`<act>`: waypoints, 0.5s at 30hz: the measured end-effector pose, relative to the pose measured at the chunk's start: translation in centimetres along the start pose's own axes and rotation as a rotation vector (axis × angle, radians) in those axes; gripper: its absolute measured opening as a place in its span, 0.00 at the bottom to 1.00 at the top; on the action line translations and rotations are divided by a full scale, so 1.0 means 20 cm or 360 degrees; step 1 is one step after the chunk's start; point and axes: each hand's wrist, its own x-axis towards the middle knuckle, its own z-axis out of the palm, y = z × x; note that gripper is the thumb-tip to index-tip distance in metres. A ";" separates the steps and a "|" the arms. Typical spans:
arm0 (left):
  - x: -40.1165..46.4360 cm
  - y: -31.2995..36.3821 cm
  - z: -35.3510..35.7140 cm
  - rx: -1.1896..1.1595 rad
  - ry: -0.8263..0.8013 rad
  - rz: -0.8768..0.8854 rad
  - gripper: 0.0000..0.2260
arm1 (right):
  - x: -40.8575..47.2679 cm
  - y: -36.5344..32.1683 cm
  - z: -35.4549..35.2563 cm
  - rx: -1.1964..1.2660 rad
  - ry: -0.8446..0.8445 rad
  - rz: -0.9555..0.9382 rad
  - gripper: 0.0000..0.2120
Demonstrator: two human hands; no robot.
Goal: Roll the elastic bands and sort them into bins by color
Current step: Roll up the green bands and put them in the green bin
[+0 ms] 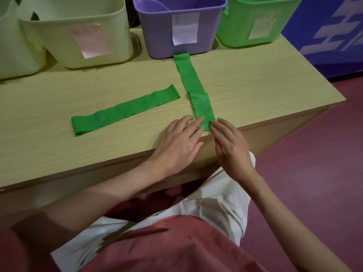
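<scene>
Rubber in a thin flat strip was what we had under our fingers: the green band (198,91) lay stretched on the table (265,79), running from its near end close to the table's front edge out toward twelve o'clock, where its far end stopped against the foot of the purple bin (157,32). We judged it light, limp and a little grippy, with no stiffness to hold a curl by itself, so a roll would want starting tight at the near end and keeping pinned as it went.

Our left hand (176,142) lay flat, fingers straight, its fingertips (199,122) on the band's near left corner, gripping nothing. Our right hand (229,146) came in from five o'clock with fingers extended to the near right corner; we could not tell whether the tips merely pressed or had begun to lift the edge. Both near corners looked to us the right places to take hold.

A second green band (125,110) lay flat at nine o'clock of the first, apart from it, untouched. The green bin (245,22) stood at one o'clock, beside the purple one, and a pale bin (78,36) at ten o'clock.
</scene>
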 end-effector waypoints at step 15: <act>0.00 0.07 -0.01 0.0172 -0.0233 -0.0243 0.27 | 0.04 -0.03 -0.03 0.0094 -0.0340 0.0182 0.21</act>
